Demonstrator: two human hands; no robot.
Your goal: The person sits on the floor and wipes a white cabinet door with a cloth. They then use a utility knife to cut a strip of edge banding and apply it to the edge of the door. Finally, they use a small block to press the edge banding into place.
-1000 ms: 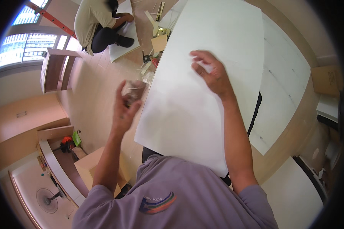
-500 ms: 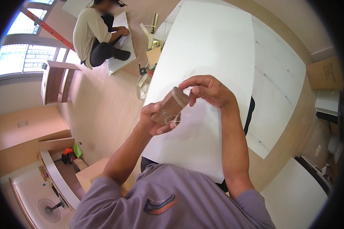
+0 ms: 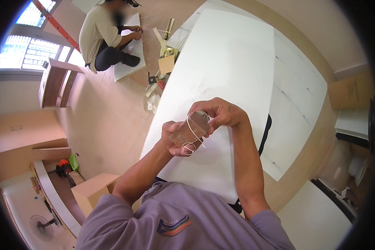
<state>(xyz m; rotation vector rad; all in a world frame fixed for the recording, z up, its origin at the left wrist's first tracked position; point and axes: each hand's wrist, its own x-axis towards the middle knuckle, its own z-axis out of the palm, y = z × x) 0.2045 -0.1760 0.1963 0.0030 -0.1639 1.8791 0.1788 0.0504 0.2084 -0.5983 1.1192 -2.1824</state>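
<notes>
A brown rectangular block (image 3: 191, 132) with white string (image 3: 189, 146) looped around it is held above a large white panel (image 3: 233, 54). My left hand (image 3: 171, 135) wraps around the block from its left and underside. A small round metal piece (image 3: 202, 113) shows at the block's far end. My right hand (image 3: 226, 114) is closed there, fingertips at the metal piece and the block's upper right edge. Whether those fingers pinch the string or the metal piece is hard to make out.
Another person (image 3: 106, 37) sits on the floor at the far left, over a white board (image 3: 129, 66). Tools and a clear bag (image 3: 153, 102) lie beside the panel's left edge. Wooden boxes (image 3: 93, 189) stand at lower left, a carton (image 3: 352, 91) at right.
Both hands and the block have moved slightly nearer to me. The block has turned, bringing its string loops and round metal piece into plainer view. My right fingers have closed in on its far end.
</notes>
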